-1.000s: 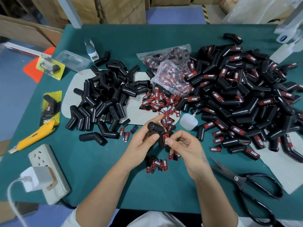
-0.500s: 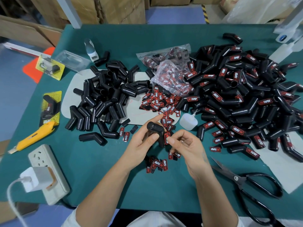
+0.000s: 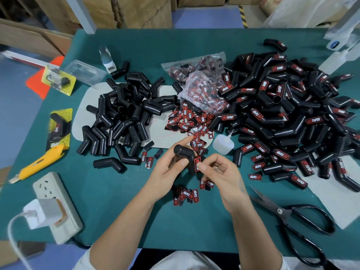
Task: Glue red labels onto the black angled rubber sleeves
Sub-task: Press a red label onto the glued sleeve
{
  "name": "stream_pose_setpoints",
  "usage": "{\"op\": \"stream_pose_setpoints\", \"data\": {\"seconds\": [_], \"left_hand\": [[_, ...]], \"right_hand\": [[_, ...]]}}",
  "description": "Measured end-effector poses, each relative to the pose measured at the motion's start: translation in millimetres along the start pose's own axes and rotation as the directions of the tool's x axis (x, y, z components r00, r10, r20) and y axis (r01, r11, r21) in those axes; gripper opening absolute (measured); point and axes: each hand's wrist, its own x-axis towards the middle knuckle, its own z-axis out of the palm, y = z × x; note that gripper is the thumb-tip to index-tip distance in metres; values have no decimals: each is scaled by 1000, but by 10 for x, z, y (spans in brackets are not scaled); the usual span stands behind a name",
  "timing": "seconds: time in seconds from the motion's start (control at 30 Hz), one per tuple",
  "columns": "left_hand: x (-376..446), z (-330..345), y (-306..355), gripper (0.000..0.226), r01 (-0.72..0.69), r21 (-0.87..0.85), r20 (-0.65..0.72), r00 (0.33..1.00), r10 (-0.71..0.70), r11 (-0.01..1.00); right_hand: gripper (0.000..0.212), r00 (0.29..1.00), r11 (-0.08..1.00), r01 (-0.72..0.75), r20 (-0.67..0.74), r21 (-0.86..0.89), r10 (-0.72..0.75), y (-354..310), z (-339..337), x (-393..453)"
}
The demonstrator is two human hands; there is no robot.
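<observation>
My left hand [image 3: 169, 168] grips a black angled rubber sleeve [image 3: 185, 153] above the green table, index finger stretched out along it. My right hand [image 3: 220, 173] presses a red label [image 3: 197, 164] against the sleeve's lower leg with thumb and fingertips. A heap of plain black sleeves [image 3: 124, 117] lies to the left on a grey mat. To the right sits a big pile of labelled sleeves [image 3: 282, 117]. Loose red labels [image 3: 192, 123] are scattered just beyond my hands, and a few more labels [image 3: 186, 195] lie under my wrists.
A small white glue bottle [image 3: 223, 144] stands right of my hands. Black scissors [image 3: 292, 217] lie at the front right. A yellow utility knife [image 3: 41, 162] and a power strip [image 3: 56, 203] with a charger are at the left. Plastic bags of labels [image 3: 202, 90] lie centre-back.
My right thumb has slid slightly along the label on the sleeve. The left hand holds the sleeve almost unchanged.
</observation>
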Motion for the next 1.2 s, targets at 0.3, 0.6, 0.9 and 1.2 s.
{"op": "stream_pose_setpoints", "data": {"seconds": [0.3, 0.6, 0.9, 1.2], "left_hand": [[-4, -1, -7, 51, -2, -18, 10, 1000, 2, 1000], [-8, 4, 20, 48, 26, -4, 19, 999, -26, 1000], [-7, 6, 23, 49, 23, 7, 10, 1000, -23, 1000], [3, -5, 9, 51, -6, 23, 13, 1000, 6, 1000]], "right_hand": [[20, 1000, 1000, 4, 14, -10, -4, 20, -2, 5], [20, 1000, 1000, 0, 30, -8, 1, 36, -12, 13], [20, 1000, 1000, 8, 28, -11, -8, 31, -1, 13], [21, 1000, 1000, -9, 9, -18, 9, 15, -14, 6]]}}
